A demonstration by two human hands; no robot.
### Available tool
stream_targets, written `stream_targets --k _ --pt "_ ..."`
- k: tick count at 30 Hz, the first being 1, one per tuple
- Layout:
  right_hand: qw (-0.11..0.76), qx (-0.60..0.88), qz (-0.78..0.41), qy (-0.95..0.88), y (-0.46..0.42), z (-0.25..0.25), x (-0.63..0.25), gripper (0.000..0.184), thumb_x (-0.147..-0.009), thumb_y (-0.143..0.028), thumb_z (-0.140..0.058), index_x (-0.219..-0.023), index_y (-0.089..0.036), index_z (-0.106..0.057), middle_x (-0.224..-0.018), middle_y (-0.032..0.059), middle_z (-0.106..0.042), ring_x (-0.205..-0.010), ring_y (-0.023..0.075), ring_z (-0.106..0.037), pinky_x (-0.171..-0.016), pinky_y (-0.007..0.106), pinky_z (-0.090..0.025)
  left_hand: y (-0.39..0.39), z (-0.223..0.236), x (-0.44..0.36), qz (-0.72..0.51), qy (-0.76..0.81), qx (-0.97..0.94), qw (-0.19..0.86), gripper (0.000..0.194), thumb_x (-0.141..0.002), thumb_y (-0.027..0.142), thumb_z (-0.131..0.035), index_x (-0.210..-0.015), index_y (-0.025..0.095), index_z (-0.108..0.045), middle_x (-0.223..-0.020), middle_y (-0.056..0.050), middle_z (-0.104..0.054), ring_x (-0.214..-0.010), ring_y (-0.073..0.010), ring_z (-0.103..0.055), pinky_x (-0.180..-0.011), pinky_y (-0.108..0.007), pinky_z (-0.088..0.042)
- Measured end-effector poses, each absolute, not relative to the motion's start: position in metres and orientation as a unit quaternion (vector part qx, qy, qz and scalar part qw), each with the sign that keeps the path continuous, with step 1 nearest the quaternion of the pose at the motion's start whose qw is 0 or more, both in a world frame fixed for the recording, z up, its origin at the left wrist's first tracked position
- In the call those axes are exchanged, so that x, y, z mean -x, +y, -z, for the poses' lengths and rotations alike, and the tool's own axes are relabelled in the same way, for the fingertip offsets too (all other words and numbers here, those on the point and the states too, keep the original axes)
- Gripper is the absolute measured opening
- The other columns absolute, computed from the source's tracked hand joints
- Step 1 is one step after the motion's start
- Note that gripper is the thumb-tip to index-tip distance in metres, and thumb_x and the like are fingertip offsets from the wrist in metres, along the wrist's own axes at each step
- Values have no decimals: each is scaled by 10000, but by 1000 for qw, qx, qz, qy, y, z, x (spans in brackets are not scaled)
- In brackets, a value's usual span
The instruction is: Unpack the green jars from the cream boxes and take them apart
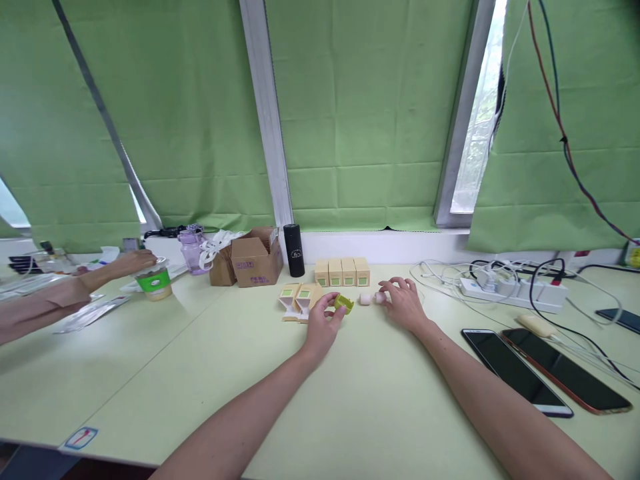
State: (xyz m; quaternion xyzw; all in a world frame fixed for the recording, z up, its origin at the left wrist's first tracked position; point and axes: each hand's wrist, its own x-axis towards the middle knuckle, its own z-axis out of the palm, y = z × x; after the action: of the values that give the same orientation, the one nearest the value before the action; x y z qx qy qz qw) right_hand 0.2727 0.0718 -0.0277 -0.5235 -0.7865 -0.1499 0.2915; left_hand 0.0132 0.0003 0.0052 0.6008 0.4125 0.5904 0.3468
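My left hand (324,323) pinches a small olive-green, hollow piece (343,304), tilted with its opening showing, just above the table. With its fingertips, my right hand (403,303) grips a small whitish cylinder (381,297) at table level; the fingers partly cover it. A second pale pinkish-white cylinder (365,299) stands just left of it, between my hands. Two opened small cardboard boxes (296,301) with green labels lie left of my left hand, partly hidden by it. Behind, several closed boxes (342,272) of the same kind stand in a row.
At the back stand a black tumbler (294,251), a brown carton (257,259) and a purple bottle (194,250). On the right are two phones (517,371), a power strip (515,293) and tangled cables. A co-worker's hand (136,261) touches a lidded cup (155,279) at left.
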Motion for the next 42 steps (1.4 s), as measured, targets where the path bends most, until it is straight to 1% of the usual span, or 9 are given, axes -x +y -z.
stream_targets --k 8,11,15,18,21,26,33,38,42 --pt "281 525 150 -789 66 24 -271 550 -779 -158 -637 -1323 -199 -569 -1170 94 -746 -1256 308 -506 -1093 466 -232 1 -4 -12 -597 408 -595 350 356 -826 354 -790 -1140 204 -712 -1179 -119 -737 -1113 -261 -665 -868 -355 -539" --pt "280 517 160 -792 64 20 -265 494 -819 -193 -628 -1310 -205 -585 -1230 102 -722 -1287 318 -477 -1108 478 -228 1 -4 -13 -596 412 -594 350 359 -825 342 -789 -1144 199 -709 -1193 -125 -732 -1120 -262 -666 -865 -352 -537" --pt "271 505 181 -799 63 19 -248 439 -890 -278 -637 -1325 -238 -602 -1389 103 -643 -1351 339 -415 -1123 513 -235 1 -5 -13 -590 419 -599 343 342 -836 326 -773 -1144 195 -702 -1183 -125 -733 -1121 -258 -666 -867 -349 -531" --pt "253 517 194 -795 64 21 -237 346 -892 -293 -655 -1236 -255 -671 -1460 111 -580 -1385 362 -374 -1128 549 -237 0 -6 -13 -594 416 -597 344 350 -831 333 -780 -1145 199 -703 -1175 -122 -735 -1123 -258 -665 -862 -344 -528" --pt "246 523 198 -792 65 24 -234 252 -896 -242 -643 -1136 -264 -718 -1450 110 -569 -1394 362 -362 -1126 557 -245 0 -5 -14 -595 412 -595 350 370 -820 339 -793 -1149 198 -702 -1173 -121 -735 -1121 -258 -666 -864 -345 -529" --pt "269 526 202 -781 66 26 -238 253 -898 -234 -650 -1134 -288 -723 -1415 104 -574 -1376 356 -370 -1109 550 -264 1 -4 -14 -596 414 -597 343 354 -820 331 -791 -1136 198 -703 -1166 -123 -738 -1102 -258 -672 -856 -354 -538" --pt "257 535 190 -782 66 26 -240 234 -904 -236 -638 -1114 -278 -734 -1381 103 -592 -1369 356 -366 -1109 552 -248 2 -3 -14 -585 420 -605 340 355 -841 319 -760 -1162 187 -689 -1190 -131 -729 -1113 -256 -670 -866 -355 -530" --pt "250 537 181 -785 66 26 -241 263 -896 -231 -625 -1139 -261 -720 -1379 109 -600 -1361 358 -373 -1113 552 -238 0 0 -17 -571 418 -609 360 351 -821 280 -763 -1151 187 -683 -1168 -122 -737 -1113 -253 -673 -850 -341 -518" --pt "250 536 178 -786 66 27 -242 331 -872 -222 -630 -1196 -245 -694 -1378 112 -608 -1355 356 -379 -1124 543 -222 -4 3 -20 -542 414 -624 382 355 -760 182 -776 -1102 185 -684 -1190 -119 -725 -1077 -242 -674 -825 -327 -511"
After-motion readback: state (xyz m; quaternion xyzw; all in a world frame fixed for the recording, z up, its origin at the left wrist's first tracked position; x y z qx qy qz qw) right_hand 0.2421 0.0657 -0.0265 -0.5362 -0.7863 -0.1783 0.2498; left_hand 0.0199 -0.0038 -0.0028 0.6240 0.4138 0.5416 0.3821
